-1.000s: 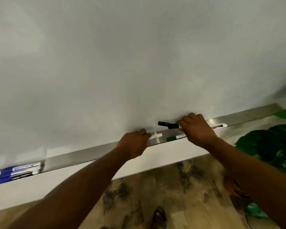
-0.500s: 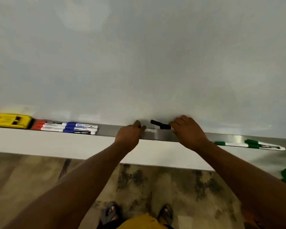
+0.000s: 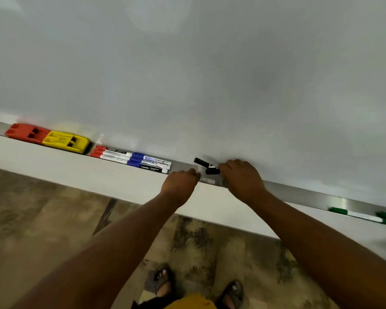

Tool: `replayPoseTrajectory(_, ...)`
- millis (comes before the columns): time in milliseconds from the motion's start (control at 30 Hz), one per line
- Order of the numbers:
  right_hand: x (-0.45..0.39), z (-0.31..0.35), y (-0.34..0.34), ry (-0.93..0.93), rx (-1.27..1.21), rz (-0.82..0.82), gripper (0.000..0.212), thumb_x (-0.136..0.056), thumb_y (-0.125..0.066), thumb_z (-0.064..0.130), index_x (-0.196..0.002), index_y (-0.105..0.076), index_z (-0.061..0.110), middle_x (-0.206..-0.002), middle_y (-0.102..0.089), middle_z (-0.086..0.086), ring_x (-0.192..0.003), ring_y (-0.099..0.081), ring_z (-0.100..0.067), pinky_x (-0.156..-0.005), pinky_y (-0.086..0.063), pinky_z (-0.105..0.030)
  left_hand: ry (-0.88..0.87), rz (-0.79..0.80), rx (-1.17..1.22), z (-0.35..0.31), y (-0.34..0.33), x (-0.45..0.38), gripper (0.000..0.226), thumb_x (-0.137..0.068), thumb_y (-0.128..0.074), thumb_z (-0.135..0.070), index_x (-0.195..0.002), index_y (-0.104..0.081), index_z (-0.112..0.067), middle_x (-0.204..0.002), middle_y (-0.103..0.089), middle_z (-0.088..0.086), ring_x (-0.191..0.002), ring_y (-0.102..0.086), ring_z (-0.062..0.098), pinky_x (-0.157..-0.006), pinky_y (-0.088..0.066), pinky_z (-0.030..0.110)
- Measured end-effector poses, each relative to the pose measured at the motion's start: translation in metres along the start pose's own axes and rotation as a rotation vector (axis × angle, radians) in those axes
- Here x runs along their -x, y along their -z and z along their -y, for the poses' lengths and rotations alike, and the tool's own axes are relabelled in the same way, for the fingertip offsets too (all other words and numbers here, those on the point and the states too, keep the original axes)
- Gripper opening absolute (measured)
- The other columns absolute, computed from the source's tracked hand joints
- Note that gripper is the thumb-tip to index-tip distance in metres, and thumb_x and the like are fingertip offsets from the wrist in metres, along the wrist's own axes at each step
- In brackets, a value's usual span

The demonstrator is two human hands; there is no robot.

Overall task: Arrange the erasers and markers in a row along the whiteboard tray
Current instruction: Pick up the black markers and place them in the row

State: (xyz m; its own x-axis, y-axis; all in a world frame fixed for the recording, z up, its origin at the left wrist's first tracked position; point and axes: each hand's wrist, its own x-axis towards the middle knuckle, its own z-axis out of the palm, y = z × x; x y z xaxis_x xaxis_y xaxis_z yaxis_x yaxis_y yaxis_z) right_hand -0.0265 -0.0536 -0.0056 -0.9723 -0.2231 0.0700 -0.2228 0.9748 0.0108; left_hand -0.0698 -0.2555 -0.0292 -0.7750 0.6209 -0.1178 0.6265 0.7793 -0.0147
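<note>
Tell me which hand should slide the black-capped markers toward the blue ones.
Left, probably. The left hand sits between the black-capped markers and blue-capped markers; the right hand lies on their far side.

Tray bare between right hand and green markers. Left stretch blocked: blue markers, red markers, yellow eraser, red eraser, all packed close.

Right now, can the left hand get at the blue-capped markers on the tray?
Probably yes. The left hand sits just right of the blue-capped white markers on the metal tray, with bare tray between them and nothing blocking.
</note>
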Motion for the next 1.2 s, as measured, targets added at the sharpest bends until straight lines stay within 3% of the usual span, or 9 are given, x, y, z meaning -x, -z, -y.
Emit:
replayPoseTrajectory(400,-0.013,0.016,-0.008,-0.082,0.038,0.045,0.032,-0.076,-0.055,0.004,-0.104,-0.063,0.018,-0.096,-0.066,-0.004,-0.088,-0.060,-0.030,-0.075,-0.044,-0.037,0.002,-0.033,0.063,0.013,-0.002,-0.003,0.035,-0.087,-0.046,-0.001,-0.116,-0.057,-0.016,-0.111,-0.062,0.006,-0.092,-0.065,0.032,-0.067,-0.049,0.038)
replayPoseTrajectory(600,-0.022,0.023,-0.012,-0.087,0.017,0.068,0.033,-0.078,-0.055,0.008,-0.108,-0.063,0.018,-0.101,-0.067,-0.004,-0.094,-0.060,-0.029,-0.081,-0.044,-0.036,0.049,-0.051,0.106,0.020,-0.010,-0.001,0.038,-0.089,-0.044,-0.004,-0.124,-0.051,-0.016,-0.110,-0.065,0.008,-0.087,-0.067,0.034,-0.060,-0.043,0.035)
replayPoseTrajectory(700,-0.028,0.029,-0.016,-0.091,-0.005,0.061,0.027,-0.078,-0.059,0.010,-0.103,-0.063,0.020,-0.096,-0.067,-0.003,-0.090,-0.060,-0.028,-0.078,-0.043,-0.034,0.054,-0.113,0.163,0.030,-0.013,0.003,0.044,-0.088,-0.043,-0.005,-0.130,-0.049,-0.019,-0.109,-0.067,0.009,-0.086,-0.067,0.034,-0.062,-0.048,0.037)
replayPoseTrajectory(933,-0.039,0.043,-0.024,-0.072,-0.023,0.059,0.034,-0.077,-0.058,0.004,-0.105,-0.063,0.021,-0.094,-0.067,-0.003,-0.089,-0.060,-0.029,-0.078,-0.042,-0.034,0.284,-0.253,0.354,0.075,-0.007,0.010,0.049,-0.082,-0.047,-0.002,-0.124,-0.058,-0.024,-0.115,-0.065,0.003,-0.095,-0.065,0.030,-0.072,-0.051,0.036)
replayPoseTrajectory(1067,-0.046,0.052,-0.025,-0.066,0.000,0.091,0.032,-0.079,-0.055,0.002,-0.106,-0.062,0.019,-0.095,-0.065,-0.004,-0.091,-0.059,-0.029,-0.080,-0.042,-0.035,0.366,-0.245,0.375,0.089,-0.007,0.012,0.049,-0.083,-0.048,-0.001,-0.124,-0.059,-0.025,-0.116,-0.064,0.002,-0.096,-0.064,0.030,-0.069,-0.046,0.032)
replayPoseTrajectory(1200,-0.053,0.063,-0.028,-0.053,0.058,0.137,0.034,-0.080,-0.052,0.003,-0.109,-0.059,0.019,-0.101,-0.064,-0.004,-0.097,-0.058,-0.029,-0.085,-0.042,-0.038,0.379,-0.230,0.396,0.090,-0.011,0.017,0.048,-0.082,-0.050,-0.001,-0.120,-0.062,-0.029,-0.118,-0.064,-0.003,-0.098,-0.065,0.027,-0.074,-0.050,0.034)
